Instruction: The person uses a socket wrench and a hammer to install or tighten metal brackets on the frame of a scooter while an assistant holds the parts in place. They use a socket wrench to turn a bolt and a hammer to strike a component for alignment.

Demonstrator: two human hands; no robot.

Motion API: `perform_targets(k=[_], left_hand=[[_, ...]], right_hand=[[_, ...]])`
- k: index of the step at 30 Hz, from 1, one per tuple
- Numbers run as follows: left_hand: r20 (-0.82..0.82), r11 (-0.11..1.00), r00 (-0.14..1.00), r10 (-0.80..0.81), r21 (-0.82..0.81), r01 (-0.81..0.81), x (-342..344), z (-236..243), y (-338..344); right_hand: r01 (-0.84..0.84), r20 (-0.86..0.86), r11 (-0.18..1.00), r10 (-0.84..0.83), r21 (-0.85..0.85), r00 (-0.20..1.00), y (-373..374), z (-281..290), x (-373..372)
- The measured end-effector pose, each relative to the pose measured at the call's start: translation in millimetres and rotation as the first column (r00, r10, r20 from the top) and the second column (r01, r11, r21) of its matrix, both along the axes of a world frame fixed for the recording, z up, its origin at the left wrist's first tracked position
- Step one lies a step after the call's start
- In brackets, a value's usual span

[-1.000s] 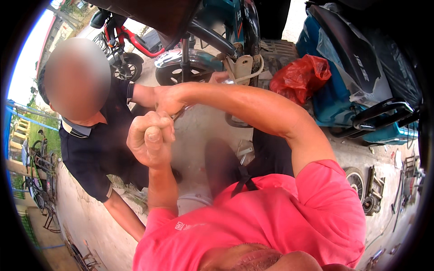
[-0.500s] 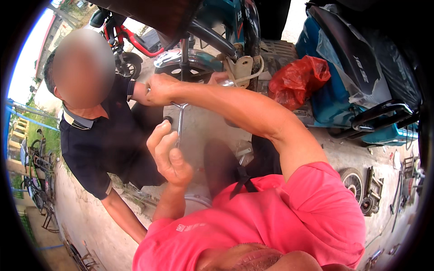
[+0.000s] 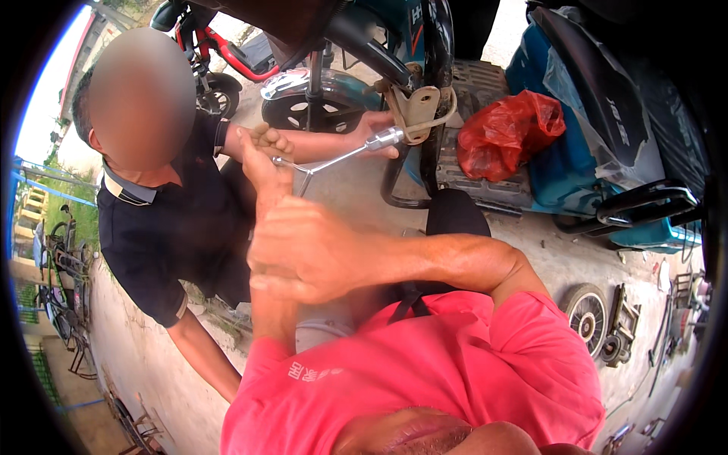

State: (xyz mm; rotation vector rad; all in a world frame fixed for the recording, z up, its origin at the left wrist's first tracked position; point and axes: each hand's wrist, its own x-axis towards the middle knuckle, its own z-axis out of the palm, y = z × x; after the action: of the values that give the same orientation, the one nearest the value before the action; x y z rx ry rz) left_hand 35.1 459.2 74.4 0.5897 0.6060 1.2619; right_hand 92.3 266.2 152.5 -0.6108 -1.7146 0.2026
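Observation:
A chrome three-armed socket wrench (image 3: 337,158) has its socket end against a pale metal bracket (image 3: 419,114) on a black frame. My left hand (image 3: 265,163) is raised beside the wrench's left arm end, with its fingers half curled, apart and holding nothing. Blurred by motion, my right hand (image 3: 307,246) crosses in front of my left forearm, just below the wrench's lower arm; its grip cannot be made out. The other person's hand (image 3: 373,130) is by the socket end, partly hidden behind it.
Facing me on the left is a person in a dark shirt (image 3: 174,235). A red plastic bag (image 3: 508,136) lies on the vehicle's footboard, beside a teal body panel (image 3: 557,163). A loose wheel (image 3: 586,315) rests on the ground at right. Behind stands a red scooter (image 3: 227,61).
My left hand has gone up toward the wrench's arm end. My right hand has come down and nearer. The wrench's arms have turned, and its socket end is now in plain view.

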Motion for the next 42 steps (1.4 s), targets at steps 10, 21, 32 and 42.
perform_targets(k=[10,21,32,42], left_hand=[[-0.079,0.647,0.952,-0.295,0.717,0.259,-15.4,134.1,-22.4],[-0.291,0.107,0.955,-0.053,0.95,0.295,-46.7,99.8,-136.8],[-0.149,0.296,0.989,0.019,0.945,0.137,-45.5,58.7,-154.8],[-0.024,0.535,0.997,-0.067,0.843,0.056,-44.3,69.6,-141.9]], right_hand=[[0.117,0.389,0.97,-0.026,-0.211,0.921,-25.5,-93.3,18.2],[0.323,0.399,0.942,-0.261,-0.094,0.879,69.2,-94.7,25.1],[0.221,0.308,0.891,-0.098,-0.396,0.946,-31.8,-58.2,103.5],[0.852,0.395,0.511,-0.763,-0.116,0.512,-36.5,-24.4,186.1]])
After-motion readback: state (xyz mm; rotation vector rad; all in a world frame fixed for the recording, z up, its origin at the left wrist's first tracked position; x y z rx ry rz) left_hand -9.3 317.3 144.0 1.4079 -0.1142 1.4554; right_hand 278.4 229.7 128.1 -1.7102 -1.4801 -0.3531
